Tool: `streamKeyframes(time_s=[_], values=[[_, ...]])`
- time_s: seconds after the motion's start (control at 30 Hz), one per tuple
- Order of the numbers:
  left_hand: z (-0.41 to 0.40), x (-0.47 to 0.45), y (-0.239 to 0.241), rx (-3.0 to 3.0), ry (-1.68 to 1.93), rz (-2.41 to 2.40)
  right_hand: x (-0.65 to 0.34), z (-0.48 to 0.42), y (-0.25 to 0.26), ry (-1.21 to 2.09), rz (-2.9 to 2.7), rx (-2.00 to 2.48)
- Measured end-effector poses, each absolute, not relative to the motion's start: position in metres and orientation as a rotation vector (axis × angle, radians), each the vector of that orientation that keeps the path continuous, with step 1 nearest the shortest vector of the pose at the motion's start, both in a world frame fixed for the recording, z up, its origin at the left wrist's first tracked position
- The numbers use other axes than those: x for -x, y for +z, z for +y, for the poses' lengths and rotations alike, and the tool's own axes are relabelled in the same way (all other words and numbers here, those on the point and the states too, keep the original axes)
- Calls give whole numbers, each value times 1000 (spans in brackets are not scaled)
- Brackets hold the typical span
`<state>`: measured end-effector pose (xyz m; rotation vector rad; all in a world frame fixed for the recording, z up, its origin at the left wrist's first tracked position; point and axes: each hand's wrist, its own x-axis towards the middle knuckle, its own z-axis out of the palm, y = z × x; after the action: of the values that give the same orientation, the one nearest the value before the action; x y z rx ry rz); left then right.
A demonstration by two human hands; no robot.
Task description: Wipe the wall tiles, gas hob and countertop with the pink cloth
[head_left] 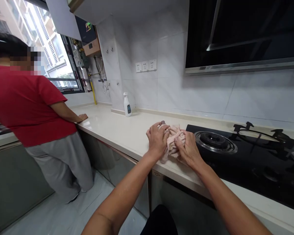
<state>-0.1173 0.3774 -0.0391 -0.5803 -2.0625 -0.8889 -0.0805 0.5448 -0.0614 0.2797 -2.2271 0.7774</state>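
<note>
A crumpled pale pink cloth (171,138) lies on the cream countertop (122,130), just left of the black gas hob (247,160). My left hand (156,138) grips the cloth's left side with curled fingers. My right hand (189,149) pinches its right side, fingers closed on the fabric. Both hands press the bundle between them, over the counter's front part.
A person in a red shirt (24,101) stands at the left, one hand (82,117) resting on the counter. A white spray bottle (127,105) stands by the wall. A burner (215,141) and pan support (264,132) sit on the hob. A range hood (245,36) hangs above.
</note>
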Motion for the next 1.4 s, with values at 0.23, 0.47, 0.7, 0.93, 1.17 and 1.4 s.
streamKeyframes(time_s=[0.23, 0.47, 0.7, 0.93, 1.17, 1.4], values=[[370, 125, -58, 1067, -570, -2828, 61, 604, -103, 511, -2699, -418], [384, 129, -62, 819, -815, -2876, 7, 662, -140, 241, -2671, -449], [417, 110, -66, 1027, -810, -2805, 20, 617, -159, 140, -2380, -232], [436, 145, -69, 1075, -693, -2817, 18, 599, -163, -8, -2307, -255], [476, 210, -64, 1051, -710, -2842, 14, 589, -161, -62, -2296, -227], [521, 274, -60, 988, -637, -2847, 17, 596, -172, -96, -2275, -331]])
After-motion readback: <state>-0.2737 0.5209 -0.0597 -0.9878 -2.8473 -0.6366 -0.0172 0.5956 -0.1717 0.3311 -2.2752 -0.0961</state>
